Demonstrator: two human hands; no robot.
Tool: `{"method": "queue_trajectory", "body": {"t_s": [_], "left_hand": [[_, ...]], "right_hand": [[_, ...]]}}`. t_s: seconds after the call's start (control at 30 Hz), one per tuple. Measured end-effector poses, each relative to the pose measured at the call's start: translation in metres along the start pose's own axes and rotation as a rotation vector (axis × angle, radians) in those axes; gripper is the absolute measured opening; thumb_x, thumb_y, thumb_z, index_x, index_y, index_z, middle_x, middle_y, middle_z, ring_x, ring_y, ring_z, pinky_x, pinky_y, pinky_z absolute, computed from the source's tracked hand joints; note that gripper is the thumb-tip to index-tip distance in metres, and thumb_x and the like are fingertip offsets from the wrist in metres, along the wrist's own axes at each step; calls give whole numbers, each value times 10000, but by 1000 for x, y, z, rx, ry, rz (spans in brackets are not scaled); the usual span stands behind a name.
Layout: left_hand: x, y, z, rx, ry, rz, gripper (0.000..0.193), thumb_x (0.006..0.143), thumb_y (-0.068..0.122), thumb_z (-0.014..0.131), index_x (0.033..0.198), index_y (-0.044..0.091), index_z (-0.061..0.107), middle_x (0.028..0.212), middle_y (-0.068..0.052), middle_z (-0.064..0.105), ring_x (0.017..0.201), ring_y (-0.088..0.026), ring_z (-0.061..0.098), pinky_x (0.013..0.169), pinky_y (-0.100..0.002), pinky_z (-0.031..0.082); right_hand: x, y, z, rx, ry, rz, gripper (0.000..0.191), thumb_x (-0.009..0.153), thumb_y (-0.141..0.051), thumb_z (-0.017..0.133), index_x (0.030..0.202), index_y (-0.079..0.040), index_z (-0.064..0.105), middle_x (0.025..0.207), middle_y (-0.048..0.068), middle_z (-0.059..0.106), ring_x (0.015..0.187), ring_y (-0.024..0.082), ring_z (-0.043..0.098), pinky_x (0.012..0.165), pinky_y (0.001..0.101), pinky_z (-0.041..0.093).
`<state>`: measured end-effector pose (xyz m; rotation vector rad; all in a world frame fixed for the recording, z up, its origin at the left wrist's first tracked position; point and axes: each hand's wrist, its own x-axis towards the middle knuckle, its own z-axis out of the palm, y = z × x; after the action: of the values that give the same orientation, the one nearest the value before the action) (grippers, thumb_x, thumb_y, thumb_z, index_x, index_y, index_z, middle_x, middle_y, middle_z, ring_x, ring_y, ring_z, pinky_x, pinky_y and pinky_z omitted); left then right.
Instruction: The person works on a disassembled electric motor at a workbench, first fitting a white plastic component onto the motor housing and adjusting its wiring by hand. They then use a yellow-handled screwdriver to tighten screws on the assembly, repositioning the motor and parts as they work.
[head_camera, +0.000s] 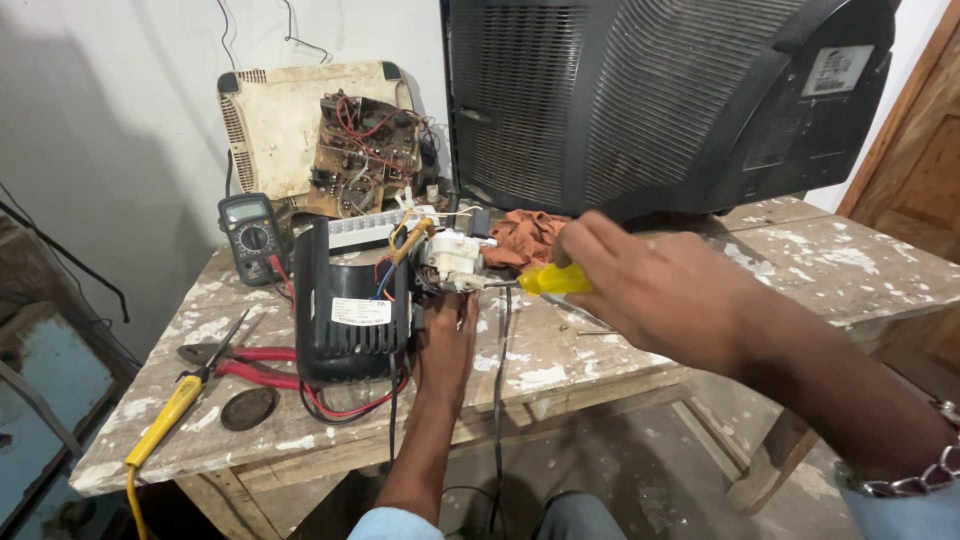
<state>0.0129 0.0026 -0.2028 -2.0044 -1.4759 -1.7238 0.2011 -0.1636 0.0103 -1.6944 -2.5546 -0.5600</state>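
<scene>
1. A yellow screwdriver (556, 279) is gripped by the right hand (660, 290), fingers clamped on it.
2. The black unit (350, 300), mid-tabletop (560, 360), is steadied by the left hand (445, 345); finger state cannot be told.
3. Judged: a fastening is being worked; steady tip alignment is needed.

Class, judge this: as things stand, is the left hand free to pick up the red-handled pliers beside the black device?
Probably not at once: the left hand is steadying the black device. The pliers lie uncovered, close by.
</scene>
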Motion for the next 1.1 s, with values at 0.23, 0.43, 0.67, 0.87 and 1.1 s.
{"method": "queue_trajectory", "body": {"t_s": [0.23, 0.43, 0.67, 0.87, 1.1], "left_hand": [[1, -2, 4, -29, -5, -25, 259, 937, 258, 706, 1103, 66, 756, 984, -220, 729, 860, -386, 704, 734, -476, 562], [0, 3, -3, -45, 27, 7, 260, 939, 277, 711, 1093, 73, 759, 1002, -207, 732, 886, -379, 701, 755, -477, 556], [0, 6, -4, -10, -35, -62, 269, 939, 290, 708, 1110, 88, 761, 1019, -198, 730, 905, -370, 700, 764, -474, 554], [0, 3, 1, -25, -3, -25, 307, 939, 308, 711, 1136, 77, 755, 1055, -219, 720, 918, -386, 694, 766, -476, 554], [-1, -3, 4, -28, 12, -1, 274, 940, 281, 710, 1109, 71, 756, 1039, -218, 727, 920, -397, 693, 791, -485, 549]], "right_hand": [[1, -18, -9, -81, 78, 124, 482, 1026, -572, 413, 1121, -101, 445, 728, 113, 705, 613, 311, 677, 582, 435, 521], [0, -13, -12, 7, 91, 51, 551, 966, -486, 571, 1250, -48, 394, 851, 152, 696, 667, 334, 692, 557, 434, 549], [-3, -10, -17, 6, 129, 1, 414, 956, -456, 513, 1088, -71, 442, 796, 160, 679, 646, 362, 686, 559, 479, 533], [4, -16, -8, -109, 51, 248, 477, 1051, -568, 452, 1062, -91, 463, 689, 154, 728, 642, 352, 694, 622, 469, 550], [-6, -2, 3, 62, 321, -53, 524, 894, -384, 617, 1177, -3, 394, 740, 218, 689, 544, 397, 672, 473, 463, 549]]}}
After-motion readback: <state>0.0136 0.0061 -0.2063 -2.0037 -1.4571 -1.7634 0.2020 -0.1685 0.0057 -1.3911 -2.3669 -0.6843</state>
